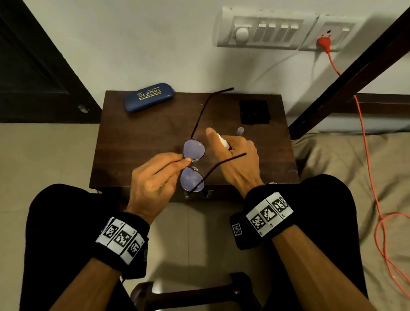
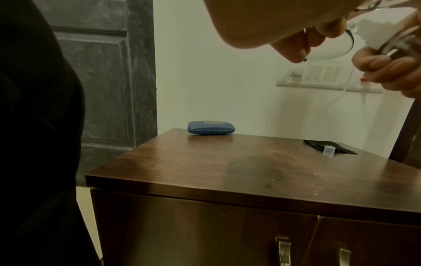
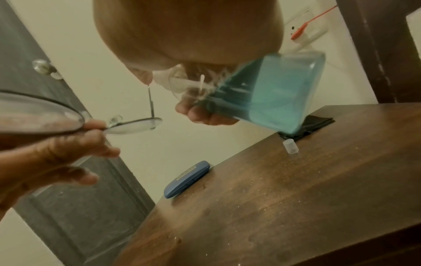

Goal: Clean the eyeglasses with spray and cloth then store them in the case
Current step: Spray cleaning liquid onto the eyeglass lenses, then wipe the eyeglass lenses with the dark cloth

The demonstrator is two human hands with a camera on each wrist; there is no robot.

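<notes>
The eyeglasses [image 1: 193, 150] have thin dark arms, both unfolded, and hang above the brown table [image 1: 146, 136]. My left hand [image 1: 155, 178] pinches them at the bridge between the two lenses. My right hand [image 1: 234, 157] grips a small spray bottle [image 3: 280, 93] of blue liquid, its white nozzle [image 1: 223, 140] pointing at the far lens. The blue case [image 1: 149, 96] lies shut at the table's far left edge. A black cloth [image 1: 254, 111] lies folded at the far right, with the bottle's clear cap [image 1: 240, 131] standing just in front of it.
The table is a low cabinet with metal door handles [image 2: 283, 250] on its front. An orange cable [image 1: 369, 163] runs from a wall socket [image 1: 323, 41] down over the bed at the right. A dark door [image 1: 12, 61] stands at the left. My knees flank the cabinet.
</notes>
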